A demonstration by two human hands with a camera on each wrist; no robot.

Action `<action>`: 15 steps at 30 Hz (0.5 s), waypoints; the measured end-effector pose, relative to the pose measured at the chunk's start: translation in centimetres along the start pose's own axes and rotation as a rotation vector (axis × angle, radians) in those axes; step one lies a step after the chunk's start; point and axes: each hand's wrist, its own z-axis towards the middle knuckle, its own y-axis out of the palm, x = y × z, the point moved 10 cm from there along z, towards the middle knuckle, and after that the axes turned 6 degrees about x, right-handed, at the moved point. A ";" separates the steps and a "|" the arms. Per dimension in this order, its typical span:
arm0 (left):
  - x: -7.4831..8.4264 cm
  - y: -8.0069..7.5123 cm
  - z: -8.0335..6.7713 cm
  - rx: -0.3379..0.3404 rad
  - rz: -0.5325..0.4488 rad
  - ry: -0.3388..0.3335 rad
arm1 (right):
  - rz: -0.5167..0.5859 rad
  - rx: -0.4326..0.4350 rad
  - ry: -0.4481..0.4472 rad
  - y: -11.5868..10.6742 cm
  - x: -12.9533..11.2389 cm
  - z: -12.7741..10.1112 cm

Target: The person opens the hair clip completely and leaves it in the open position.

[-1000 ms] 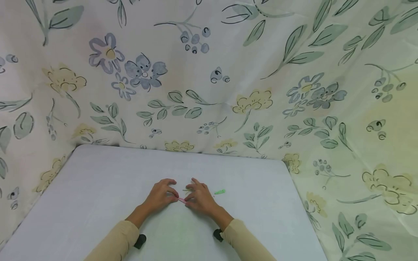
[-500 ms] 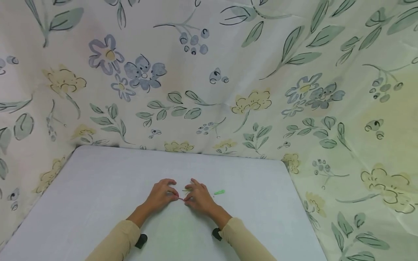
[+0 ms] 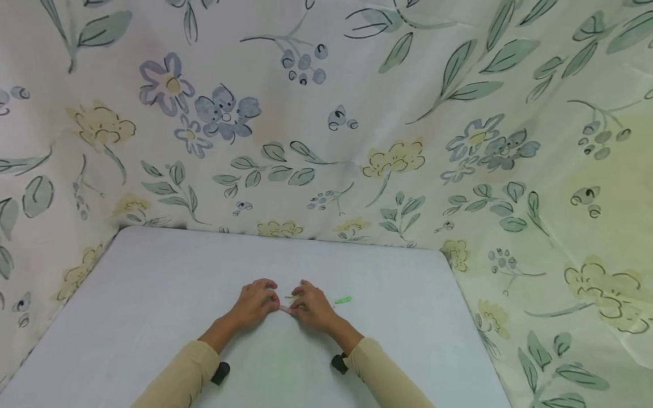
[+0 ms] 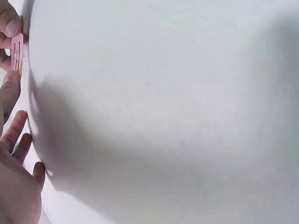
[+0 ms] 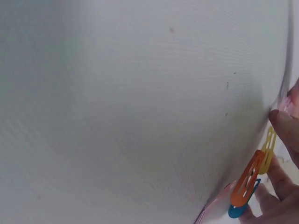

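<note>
Nearest the camera, two beige sleeves run up from six o'clock onto the white table (image 3: pixel 153 294). Just beyond them the left hand (image 3: pixel 253 306) and the right hand (image 3: pixel 312 309) meet at the centre of the tabletop, fingertips almost touching. Between them sits a pink hair clip (image 3: pixel 284 309); both hands pinch it, the left from nine o'clock, the right from three o'clock. The left wrist view confirms it: the pink clip (image 4: pixel 17 50) is squeezed between a fingertip above and a thumb below at the frame's edge. In the right wrist view, an orange clip (image 5: pixel 247 178), a yellow clip (image 5: pixel 267 150) and a blue clip (image 5: pixel 243 205) cluster by the right hand's fingers (image 5: pixel 280 177); whether they are held or just lying there, I cannot tell. Further out, at two o'clock from the hands, a green clip (image 3: pixel 343 299) lies alone on the table. Beyond everything, the floral cloth (image 3: pixel 326 113) stands as backdrop.
</note>
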 end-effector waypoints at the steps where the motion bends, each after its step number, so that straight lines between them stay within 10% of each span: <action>1: 0.0 0.0 0.1 -0.002 -0.011 -0.005 | 0.004 0.010 -0.011 -0.1 0.0 0.0; 15: -0.6 -0.7 1.3 0.033 -0.383 -0.151 | 0.307 0.052 0.165 -1.6 2.2 0.4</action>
